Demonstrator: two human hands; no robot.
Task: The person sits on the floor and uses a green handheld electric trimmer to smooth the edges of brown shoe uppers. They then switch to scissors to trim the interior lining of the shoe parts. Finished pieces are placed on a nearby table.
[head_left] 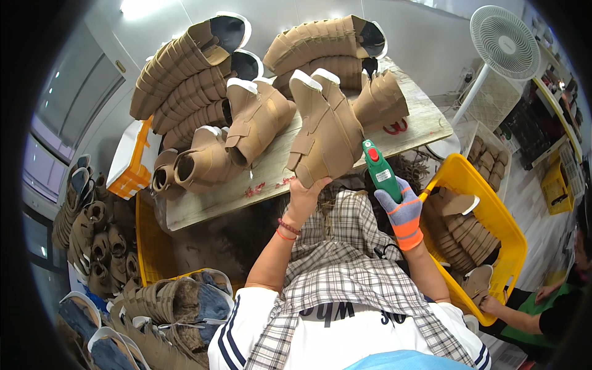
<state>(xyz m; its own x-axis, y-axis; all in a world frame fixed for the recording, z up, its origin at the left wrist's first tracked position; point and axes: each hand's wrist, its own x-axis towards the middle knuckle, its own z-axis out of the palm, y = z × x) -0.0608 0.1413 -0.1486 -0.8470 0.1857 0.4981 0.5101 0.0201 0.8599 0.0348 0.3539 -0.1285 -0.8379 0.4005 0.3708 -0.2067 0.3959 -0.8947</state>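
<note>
Bare, with a red bead bracelet and an orange band at the wrist, my left hand (304, 196) grips the lower end of a tan boot upper (333, 139) at the table's front edge. The upper has straps across it and a white trimmed tip pointing away. My right hand (404, 213), in a grey and orange knit glove, is wrapped round a green handheld tool (381, 172) with a red button. The tool's head points up, close to the right side of the upper. I cannot make out its working tip.
More boot uppers (262, 120) crowd the pale worktable (216, 209), some in nested stacks at its back. A yellow basket (509, 228) of uppers stands at right, where another person's hand (490, 305) reaches in. Piled uppers (160, 308) fill the lower left. A white fan (504, 43) stands behind.
</note>
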